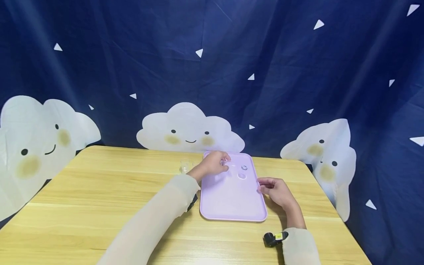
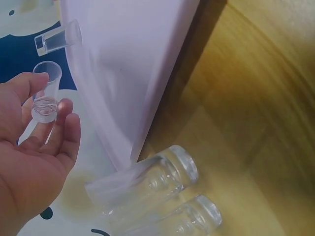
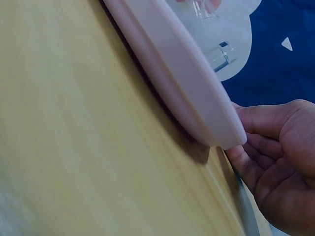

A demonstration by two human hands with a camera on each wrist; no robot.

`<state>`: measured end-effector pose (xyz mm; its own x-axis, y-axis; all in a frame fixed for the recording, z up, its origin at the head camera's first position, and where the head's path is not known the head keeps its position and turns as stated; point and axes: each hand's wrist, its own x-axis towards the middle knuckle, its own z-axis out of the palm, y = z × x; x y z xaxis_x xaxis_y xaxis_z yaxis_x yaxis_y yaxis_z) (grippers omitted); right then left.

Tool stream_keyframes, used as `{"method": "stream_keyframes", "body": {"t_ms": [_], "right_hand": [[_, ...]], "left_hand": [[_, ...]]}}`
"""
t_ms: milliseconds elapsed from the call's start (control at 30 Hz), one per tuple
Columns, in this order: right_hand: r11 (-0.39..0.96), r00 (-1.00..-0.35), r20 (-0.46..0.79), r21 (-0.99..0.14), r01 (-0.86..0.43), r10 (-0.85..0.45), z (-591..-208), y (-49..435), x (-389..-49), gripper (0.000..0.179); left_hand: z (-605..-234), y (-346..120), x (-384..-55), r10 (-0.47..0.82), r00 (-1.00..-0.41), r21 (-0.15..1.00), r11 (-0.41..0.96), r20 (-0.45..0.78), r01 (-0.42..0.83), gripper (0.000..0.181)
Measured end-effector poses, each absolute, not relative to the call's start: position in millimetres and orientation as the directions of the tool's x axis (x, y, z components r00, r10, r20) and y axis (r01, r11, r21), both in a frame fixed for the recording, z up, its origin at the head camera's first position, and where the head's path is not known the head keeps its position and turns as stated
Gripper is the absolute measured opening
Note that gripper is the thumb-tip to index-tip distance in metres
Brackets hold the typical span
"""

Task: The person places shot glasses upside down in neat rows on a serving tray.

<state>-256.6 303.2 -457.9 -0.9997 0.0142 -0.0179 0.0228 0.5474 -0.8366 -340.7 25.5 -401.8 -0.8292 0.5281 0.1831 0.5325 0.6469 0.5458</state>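
My left hand (image 1: 214, 163) is over the far left part of the lilac tray (image 1: 232, 202). It holds a small clear shot glass (image 2: 47, 93) between thumb and fingers, as the left wrist view shows. A second clear glass (image 1: 244, 167) stands on the tray, farther right, and it appears in the right wrist view past the rim. At the tray's right edge, my right hand (image 1: 276, 190) pinches the rim, with fingers above and below it in the right wrist view.
Beside the tray's left edge, two more clear glasses (image 2: 162, 177) stand on the wooden table (image 1: 99, 198). A dark blue curtain (image 1: 212, 73) with white clouds hangs behind the table's far edge. A black wrist camera (image 1: 272, 240) sits at my right sleeve.
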Motion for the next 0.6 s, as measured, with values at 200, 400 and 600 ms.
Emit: {"method": "stream_keyframes", "body": {"t_ms": [200, 400, 600], "right_hand": [[0.551, -1.000, -0.021, -0.834, 0.027, 0.017, -457.1, 303.1, -256.8, 0.031], [0.559, -1.000, -0.022, -0.829, 0.029, 0.018, -455.3, 302.5, -255.9, 0.032], [0.564, -0.999, -0.027, -0.825, 0.037, 0.027, -454.8, 301.7, -255.7, 0.032]], "left_hand": [[-405.9, 26.4, -341.7, 0.540, -0.820, 0.529, 0.647, 0.189, 0.549, 0.029], [-409.3, 26.2, -341.6, 0.518, -0.833, 0.553, 0.644, 0.196, 0.530, 0.028], [-413.8, 29.0, -342.3, 0.485, -0.860, 0.587, 0.654, 0.159, 0.478, 0.033]]}}
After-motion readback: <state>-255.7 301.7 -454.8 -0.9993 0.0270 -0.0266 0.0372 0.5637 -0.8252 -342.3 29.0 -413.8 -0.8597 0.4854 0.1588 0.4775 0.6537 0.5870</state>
